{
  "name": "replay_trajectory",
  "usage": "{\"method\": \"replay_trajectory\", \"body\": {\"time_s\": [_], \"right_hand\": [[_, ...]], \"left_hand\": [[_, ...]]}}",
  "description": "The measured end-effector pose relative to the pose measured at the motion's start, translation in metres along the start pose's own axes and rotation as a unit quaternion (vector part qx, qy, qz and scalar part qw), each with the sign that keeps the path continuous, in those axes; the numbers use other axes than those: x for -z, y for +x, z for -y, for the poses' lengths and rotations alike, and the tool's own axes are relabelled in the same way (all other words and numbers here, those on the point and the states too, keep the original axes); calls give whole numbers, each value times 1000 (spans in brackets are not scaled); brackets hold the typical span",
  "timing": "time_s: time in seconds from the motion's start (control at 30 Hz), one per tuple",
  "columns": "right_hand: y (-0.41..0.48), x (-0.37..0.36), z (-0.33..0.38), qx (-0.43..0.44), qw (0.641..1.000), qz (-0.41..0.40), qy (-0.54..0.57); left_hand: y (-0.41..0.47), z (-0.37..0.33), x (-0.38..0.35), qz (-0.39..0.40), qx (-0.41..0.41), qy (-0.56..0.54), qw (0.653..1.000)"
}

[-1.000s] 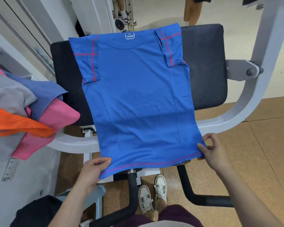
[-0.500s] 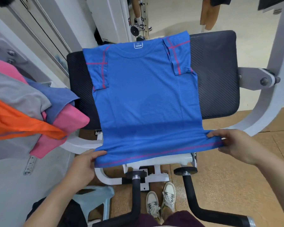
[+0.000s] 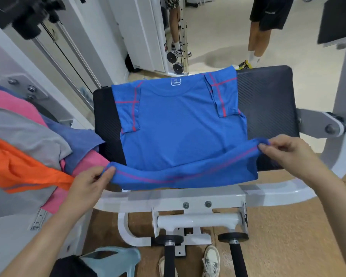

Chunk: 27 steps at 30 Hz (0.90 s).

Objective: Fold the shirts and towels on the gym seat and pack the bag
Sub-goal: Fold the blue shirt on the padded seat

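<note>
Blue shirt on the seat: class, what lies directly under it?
The black padded seat shows beside the blue shirt on both sides, so the shirt lies on it. Whether anything else sits beneath the cloth is hidden.

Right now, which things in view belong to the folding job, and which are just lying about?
Job: blue shirt, gym seat, left hand, right hand, clothes pile.
Lying about: pale blue plastic object, pulley wheels, black foam grips.

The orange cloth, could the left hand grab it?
Probably yes. The orange cloth lies right beside the left hand, with nothing between them. But that hand is pinching the blue shirt by its hem, so it must let go first.
</note>
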State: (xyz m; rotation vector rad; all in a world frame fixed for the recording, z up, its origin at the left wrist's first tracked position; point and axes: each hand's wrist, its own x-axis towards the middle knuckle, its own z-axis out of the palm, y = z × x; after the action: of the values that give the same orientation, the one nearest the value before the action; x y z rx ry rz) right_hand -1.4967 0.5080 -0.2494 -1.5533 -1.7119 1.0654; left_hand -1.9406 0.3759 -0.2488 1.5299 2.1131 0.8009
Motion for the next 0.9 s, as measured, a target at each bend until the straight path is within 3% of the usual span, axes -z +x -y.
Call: {"method": "replay_trajectory", "body": {"time_s": [0.1,0.2,0.27,0.43,0.63,0.9], "right_hand": [[15,-2,21,-19,991,-38,124],[34,-5,47,-48,959,-94,262],[52,-9,65,-39,954,-127,268],[110,-15,93,-7,957,-222,188],[181,-20,102,26,956,-290,-40],[233,-35,77,15,927,-277,-252]], "left_hand": [[25,-10,9,-75,-17,-2,997],[53,-25,13,-119,-2,-144,982],[74,-35,14,-161,26,-227,960],[133,-56,11,-246,49,-245,936],[207,-47,2,-282,37,-217,934],[251,-45,-20,-283,26,-95,954]]}}
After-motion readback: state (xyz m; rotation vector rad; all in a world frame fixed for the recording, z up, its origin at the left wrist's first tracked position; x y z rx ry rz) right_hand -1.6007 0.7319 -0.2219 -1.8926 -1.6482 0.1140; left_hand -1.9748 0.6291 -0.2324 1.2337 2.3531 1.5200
